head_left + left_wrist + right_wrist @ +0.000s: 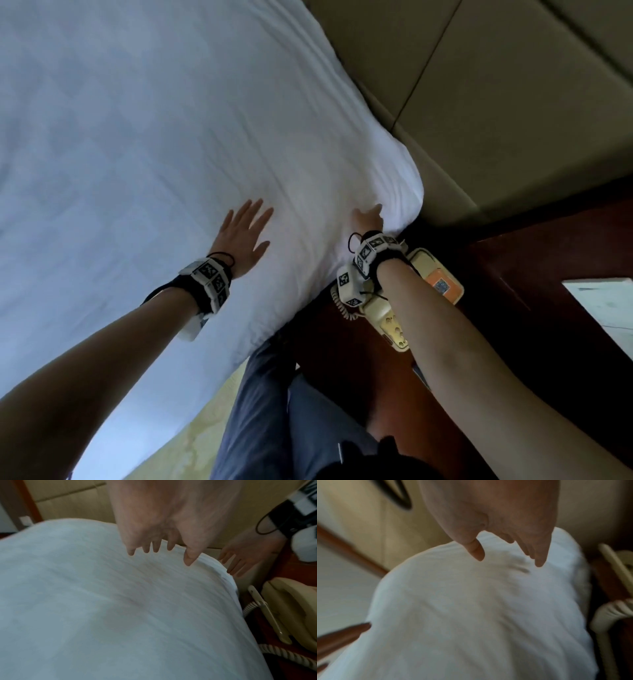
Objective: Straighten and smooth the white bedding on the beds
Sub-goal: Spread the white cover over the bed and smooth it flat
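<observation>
White bedding (154, 154) covers the bed, with fine creases near its corner by the headboard. My left hand (246, 229) lies flat on it with straight, spread fingers, a little in from the bed's side edge. From the left wrist view, the left hand (156, 546) shows fingertips down on the bedding (102, 615). My right hand (368, 219) rests at the corner's side edge with its fingers stretched out. The right hand (243, 559) also appears beyond that edge, fingers straight. In the blurred right wrist view, the right hand (505, 524) is over the bedding (471, 615).
A beige padded headboard (479, 102) runs behind the corner. A dark wooden nightstand (531, 274) beside the bed holds a beige telephone (387, 315) with a coiled cord and a white sheet (606, 301). My legs in blue trousers (274, 411) stand on yellowish carpet (205, 428).
</observation>
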Demonstrator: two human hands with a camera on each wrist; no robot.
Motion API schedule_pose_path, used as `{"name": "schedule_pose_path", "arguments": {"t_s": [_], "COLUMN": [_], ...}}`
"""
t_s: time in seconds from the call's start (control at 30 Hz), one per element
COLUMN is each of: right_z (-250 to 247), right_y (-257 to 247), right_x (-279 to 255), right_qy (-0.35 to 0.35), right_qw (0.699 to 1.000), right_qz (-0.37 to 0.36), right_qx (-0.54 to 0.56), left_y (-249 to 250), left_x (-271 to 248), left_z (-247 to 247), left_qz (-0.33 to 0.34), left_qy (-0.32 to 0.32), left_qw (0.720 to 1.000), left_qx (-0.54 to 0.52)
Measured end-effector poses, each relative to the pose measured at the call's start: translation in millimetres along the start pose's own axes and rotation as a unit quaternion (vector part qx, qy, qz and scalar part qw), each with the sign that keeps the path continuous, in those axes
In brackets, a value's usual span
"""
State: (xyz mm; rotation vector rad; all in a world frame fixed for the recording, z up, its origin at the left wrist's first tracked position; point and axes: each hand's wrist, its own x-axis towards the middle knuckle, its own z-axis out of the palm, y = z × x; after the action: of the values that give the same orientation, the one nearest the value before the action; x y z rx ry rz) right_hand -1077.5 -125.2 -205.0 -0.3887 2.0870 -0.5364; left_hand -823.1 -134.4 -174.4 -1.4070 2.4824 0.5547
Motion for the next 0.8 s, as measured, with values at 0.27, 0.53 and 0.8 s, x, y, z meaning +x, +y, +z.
{"name": "schedule_pose_path", "arguments": {"t_s": [0.27, 0.53, 0.8], "right_z": [45, 151, 293], "right_y": [-61, -103, -117], "right_x": [-104, -172, -216], "right_qy": [-0.071, -0.09, -0.095], "right_qw": [0.962, 0.888, 0.792], "right_qz": [-0.176, -0.312, -0.394], "right_qx": [-0.199, -0.325, -0.457], "left_y": [-80, -205, -326], "left_x": [-81, -162, -201], "left_z": [-72, -84, -42], "left_qz": [-0.121, -0.208, -0.326], "left_qy": [0.057, 0.081, 0.071], "left_qw": [0.989, 0.966, 0.931], "left_qx": [-0.066, -0.128, -0.151]}}
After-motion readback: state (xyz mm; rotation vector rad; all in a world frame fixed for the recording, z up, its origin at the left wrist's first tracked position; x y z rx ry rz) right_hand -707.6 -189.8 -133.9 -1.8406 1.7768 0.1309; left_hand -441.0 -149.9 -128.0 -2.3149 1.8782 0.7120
